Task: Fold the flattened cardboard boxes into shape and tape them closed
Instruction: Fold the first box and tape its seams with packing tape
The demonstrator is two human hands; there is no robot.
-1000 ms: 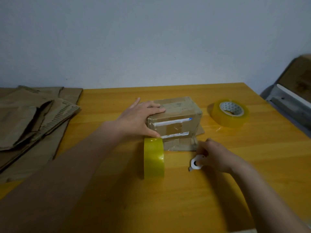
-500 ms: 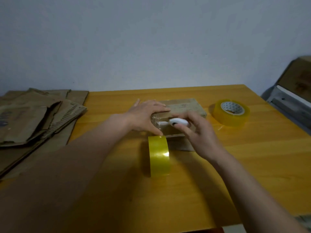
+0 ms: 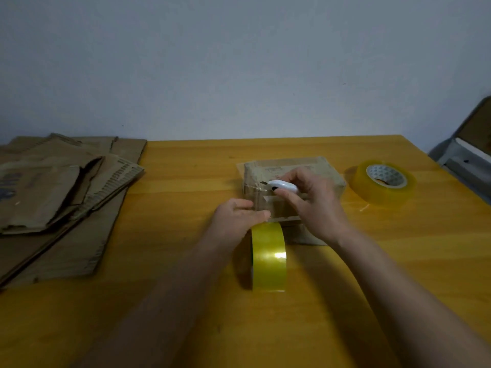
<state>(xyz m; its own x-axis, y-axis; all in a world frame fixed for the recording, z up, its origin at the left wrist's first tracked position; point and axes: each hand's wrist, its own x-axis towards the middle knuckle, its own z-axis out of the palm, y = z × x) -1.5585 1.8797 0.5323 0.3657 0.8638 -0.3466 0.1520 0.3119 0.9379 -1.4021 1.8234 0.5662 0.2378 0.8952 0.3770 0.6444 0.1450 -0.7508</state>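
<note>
A small folded cardboard box (image 3: 287, 168) stands on the yellow table (image 3: 186, 187), with clear tape across its near face. A yellow tape roll (image 3: 269, 257) stands on edge just in front of it, its strip running up to the box. My left hand (image 3: 236, 216) pinches that strip at the box's near left corner. My right hand (image 3: 310, 200) grips a small white cutter (image 3: 282, 186), whose blade touches the tape at the box's top front edge.
Several flattened cardboard boxes (image 3: 61, 197) are piled on the table's left side. A second yellow tape roll (image 3: 382, 184) lies flat to the right of the box. A grey and brown object (image 3: 467, 150) sits off the table's far right edge.
My right hand picked up the white cutter from the table and brought it to the box's top edge. My left hand slid from the box top down to the tape strip.
</note>
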